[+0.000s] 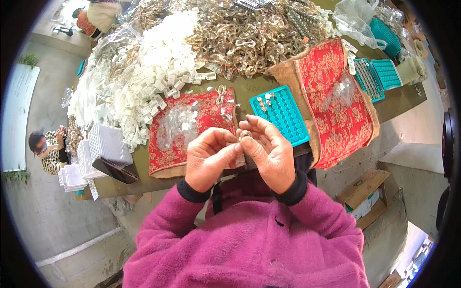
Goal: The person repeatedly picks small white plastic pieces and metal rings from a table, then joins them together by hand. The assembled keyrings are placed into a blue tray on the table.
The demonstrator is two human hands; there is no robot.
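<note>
My two hands meet over the near edge of the table. Between the thumb and fingers of my right hand (272, 161) is a small shiny round piece (245, 134), perhaps a ring; its kind is too small to tell. The fingers of my left hand (210, 154) are pinched together right beside it, and whatever they hold is hidden. Just beyond my right hand lies a teal tray (291, 117) with rows of round hollows; a few small shiny pieces (265, 102) sit at its far left corner. Under my left hand is a red flowered cloth (161, 152) with clear plastic bits.
A heap of white small boxes (163, 62) and a pile of brownish glossy links (249, 43) cover the far table. Another red cloth (326, 86), filled teal trays (369, 79) and a plastic bag (353, 17) lie right. White racks (110, 144) stand left; another person (50, 149) is beyond.
</note>
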